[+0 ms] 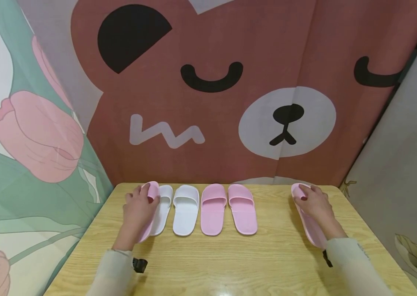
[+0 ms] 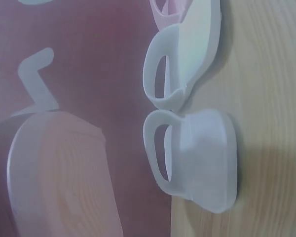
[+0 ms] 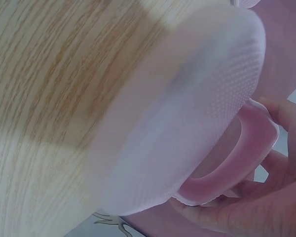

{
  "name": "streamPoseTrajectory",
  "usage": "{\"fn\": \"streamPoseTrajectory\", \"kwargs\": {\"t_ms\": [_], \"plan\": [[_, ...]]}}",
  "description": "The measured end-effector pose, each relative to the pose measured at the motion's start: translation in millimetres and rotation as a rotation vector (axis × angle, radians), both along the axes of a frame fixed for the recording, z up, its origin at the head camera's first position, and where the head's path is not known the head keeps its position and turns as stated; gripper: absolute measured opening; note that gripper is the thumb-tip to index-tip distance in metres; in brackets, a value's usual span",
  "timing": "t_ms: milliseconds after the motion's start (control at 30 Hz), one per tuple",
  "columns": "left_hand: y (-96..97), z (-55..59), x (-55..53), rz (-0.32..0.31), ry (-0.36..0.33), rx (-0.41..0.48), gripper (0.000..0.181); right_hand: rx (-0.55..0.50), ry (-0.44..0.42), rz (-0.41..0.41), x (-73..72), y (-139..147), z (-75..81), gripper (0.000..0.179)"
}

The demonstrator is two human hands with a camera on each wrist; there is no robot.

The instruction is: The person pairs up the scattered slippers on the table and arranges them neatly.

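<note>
At the left end of the row, my left hand (image 1: 139,209) grips a pink slipper (image 1: 153,190) by its strap, and this slipper overlaps a white slipper (image 1: 164,211) in the head view. In the left wrist view a blurred pale pink shape (image 2: 69,173) fills the lower left. Toward the right side of the table, my right hand (image 1: 316,204) holds another pink slipper (image 1: 309,228) at the strap. The right wrist view has this slipper (image 3: 177,133) tilted, its dotted footbed showing, with fingers and thumb around the strap (image 3: 259,140).
Beside the left slippers stand a second white slipper (image 1: 185,211) and two pink slippers, one (image 1: 213,211) next to the other (image 1: 243,211), toes toward the back edge. They rest on a wooden table (image 1: 223,263). A bear-print curtain (image 1: 215,115) hangs close behind.
</note>
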State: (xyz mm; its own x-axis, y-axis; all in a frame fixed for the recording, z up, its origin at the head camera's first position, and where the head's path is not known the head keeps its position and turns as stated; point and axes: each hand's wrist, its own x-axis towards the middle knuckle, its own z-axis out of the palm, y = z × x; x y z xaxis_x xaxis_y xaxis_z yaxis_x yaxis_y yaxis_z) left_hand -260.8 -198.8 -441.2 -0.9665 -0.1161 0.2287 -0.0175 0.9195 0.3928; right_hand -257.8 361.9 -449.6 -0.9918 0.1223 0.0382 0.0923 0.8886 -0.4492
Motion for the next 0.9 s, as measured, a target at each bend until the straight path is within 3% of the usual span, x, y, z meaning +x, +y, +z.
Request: {"fn": "streamPoseTrajectory", "kwargs": {"t_ms": [433, 900], "plan": [[15.4, -2.3, 4.0, -0.010, -0.016, 0.047, 0.069, -0.031, -0.037, 0.003, 0.1, -5, -4.9, 0.072], [37.3, -2.4, 0.9, -0.023, 0.015, 0.076, 0.067, -0.023, 0.015, 0.027, -6.3, -5, -5.5, 0.072]]}}
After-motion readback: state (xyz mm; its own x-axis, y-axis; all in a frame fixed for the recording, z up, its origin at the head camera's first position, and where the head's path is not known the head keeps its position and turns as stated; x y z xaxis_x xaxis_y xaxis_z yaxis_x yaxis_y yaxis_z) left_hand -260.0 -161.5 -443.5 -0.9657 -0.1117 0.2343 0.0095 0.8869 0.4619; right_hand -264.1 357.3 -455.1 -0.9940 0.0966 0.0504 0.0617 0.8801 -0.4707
